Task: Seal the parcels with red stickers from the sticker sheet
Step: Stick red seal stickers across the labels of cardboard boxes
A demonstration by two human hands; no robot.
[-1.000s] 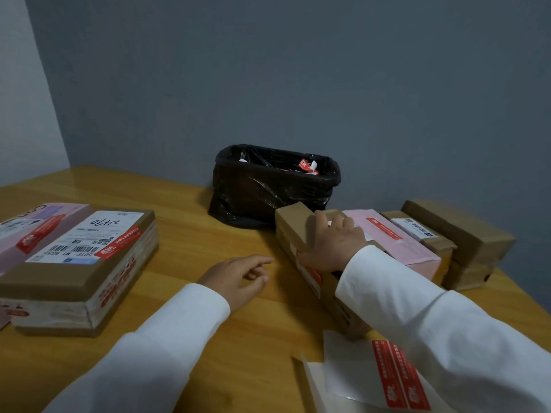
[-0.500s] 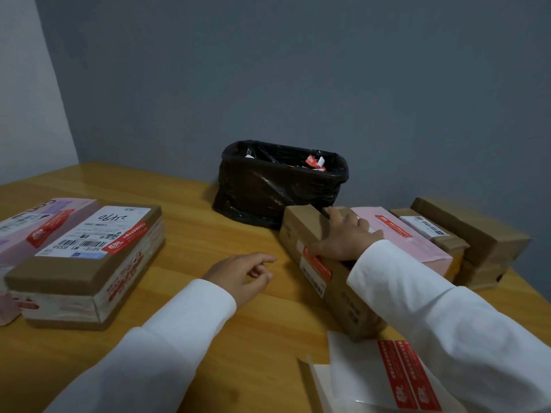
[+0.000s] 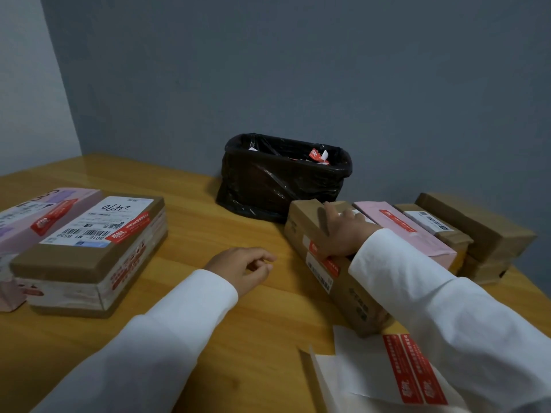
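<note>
Two parcels on the left already carry their seals: the brown-taped box (image 3: 89, 248) with the white shipping label has a red sticker across its top edge, and the pink box (image 3: 35, 216) just beside it shows one too. On the right stand four more in a row. The long cardboard box (image 3: 331, 263) nearest the middle has a red sticker folded over its upper edge, and the right hand (image 3: 343, 231) lies on top of it, fingers curled over the far side and thumb against the near face, gripping it. Whether the hand is pressing the seal down or taking hold to shift the box is not clear. The pink parcel (image 3: 405, 231) next along also wears a red strip. The brown box (image 3: 432, 226) with a small white label and the stacked brown boxes (image 3: 483, 234) at the far right show no red from here, so they look like what is left.

The left hand (image 3: 241, 266) rests on the wooden table (image 3: 208, 222), fingers loosely curled, holding nothing. The sticker sheet (image 3: 387, 374) lies at the near edge under the right sleeve, with two red stickers (image 3: 414, 368) on it. A black-lined bin (image 3: 283, 177) holds peeled scraps.
</note>
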